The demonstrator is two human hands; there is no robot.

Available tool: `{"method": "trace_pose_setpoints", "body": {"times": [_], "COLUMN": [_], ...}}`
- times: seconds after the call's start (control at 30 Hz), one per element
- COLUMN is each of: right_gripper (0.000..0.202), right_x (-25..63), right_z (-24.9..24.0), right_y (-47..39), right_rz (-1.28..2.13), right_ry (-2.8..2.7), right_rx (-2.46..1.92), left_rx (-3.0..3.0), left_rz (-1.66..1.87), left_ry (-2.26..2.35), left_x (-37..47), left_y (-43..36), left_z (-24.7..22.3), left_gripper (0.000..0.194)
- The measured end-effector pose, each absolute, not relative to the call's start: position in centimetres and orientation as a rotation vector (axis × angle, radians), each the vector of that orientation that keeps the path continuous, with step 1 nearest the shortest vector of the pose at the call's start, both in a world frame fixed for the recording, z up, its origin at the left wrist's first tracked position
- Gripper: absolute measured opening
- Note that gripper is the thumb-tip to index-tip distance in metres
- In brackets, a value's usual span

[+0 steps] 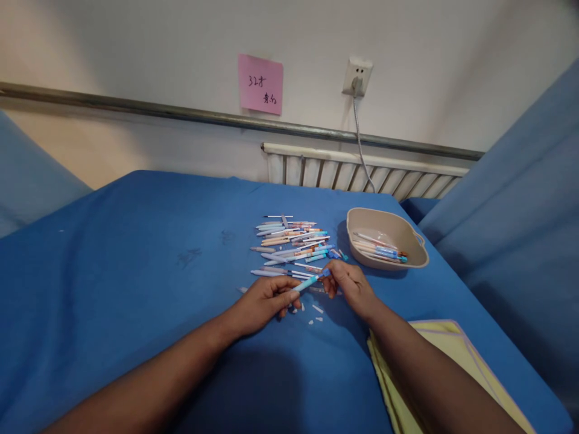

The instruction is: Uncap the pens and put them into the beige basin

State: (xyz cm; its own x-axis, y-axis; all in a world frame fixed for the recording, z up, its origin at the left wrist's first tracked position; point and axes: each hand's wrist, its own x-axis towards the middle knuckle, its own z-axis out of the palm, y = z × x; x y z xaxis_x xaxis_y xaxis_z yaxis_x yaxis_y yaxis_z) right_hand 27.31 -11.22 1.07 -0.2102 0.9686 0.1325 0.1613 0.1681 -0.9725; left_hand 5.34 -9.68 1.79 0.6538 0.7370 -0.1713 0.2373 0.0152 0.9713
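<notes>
A light blue pen (307,283) is held between my two hands, tilted up to the right. My left hand (266,298) is closed around its lower barrel. At the upper end, my right hand (353,284) pinches the darker blue tip, partly hidden by the fingers. Just beyond the hands lies a spread of pen parts (274,257): pale barrels, white refills and printed pieces in rough rows. Small blue pieces (333,254) sit at the right side of the spread. Several tiny white bits (318,309) are scattered on the blue cloth below the pen.
A beige basket (414,241) with several pens in it stands at the right. A folded yellow towel (446,343) lies under my right forearm. Behind the blue-covered table (136,241) are a radiator (316,172), a metal rail (181,113) and a plugged-in cable (359,129). Blue curtains (511,175) hang at both sides.
</notes>
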Motion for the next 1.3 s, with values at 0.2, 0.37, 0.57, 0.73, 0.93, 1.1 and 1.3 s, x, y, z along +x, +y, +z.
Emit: {"method": "trace_pose_setpoints", "body": {"times": [0.2, 0.37, 0.57, 0.73, 0.93, 1.1, 1.3], "right_gripper": [0.048, 0.032, 0.016, 0.016, 0.015, 0.015, 0.005], "right_x": [27.0, 27.2, 26.1, 23.9, 23.6, 23.5, 24.3], "right_z": [0.6, -0.1, 1.8, 3.3, 2.6, 2.2, 1.4], "right_y": [-10.8, -10.5, -13.5, -15.8, -15.1, -14.9, -14.3], "right_rz": [1.340, 1.206, 1.079, 0.774, 0.661, 0.497, 0.603], "right_ry": [-1.361, -1.468, -2.101, -2.550, -2.455, -2.479, -2.235], "right_rx": [-1.065, -1.237, -1.171, -1.220, -1.431, -1.583, -1.405], "left_rx": [1.517, 1.502, 1.444, 1.405, 1.449, 1.587, 1.628], "left_rz": [0.465, 0.457, 0.572, 0.628, 0.632, 0.646, 0.600], "left_ry": [0.831, 0.882, 0.960, 0.936, 0.820, 0.787, 0.782], "left_x": [5.3, 5.5, 5.6, 5.6, 5.4, 5.2, 5.1], "left_y": [-9.6, -9.6, -9.3, -9.4, -9.5, -9.7, -10.2], "left_z": [1.7, 1.4, 1.4, 1.7, 1.8, 2.7, 3.7], "left_gripper": [0.032, 0.031, 0.033, 0.033, 0.031, 0.030, 0.039]}}
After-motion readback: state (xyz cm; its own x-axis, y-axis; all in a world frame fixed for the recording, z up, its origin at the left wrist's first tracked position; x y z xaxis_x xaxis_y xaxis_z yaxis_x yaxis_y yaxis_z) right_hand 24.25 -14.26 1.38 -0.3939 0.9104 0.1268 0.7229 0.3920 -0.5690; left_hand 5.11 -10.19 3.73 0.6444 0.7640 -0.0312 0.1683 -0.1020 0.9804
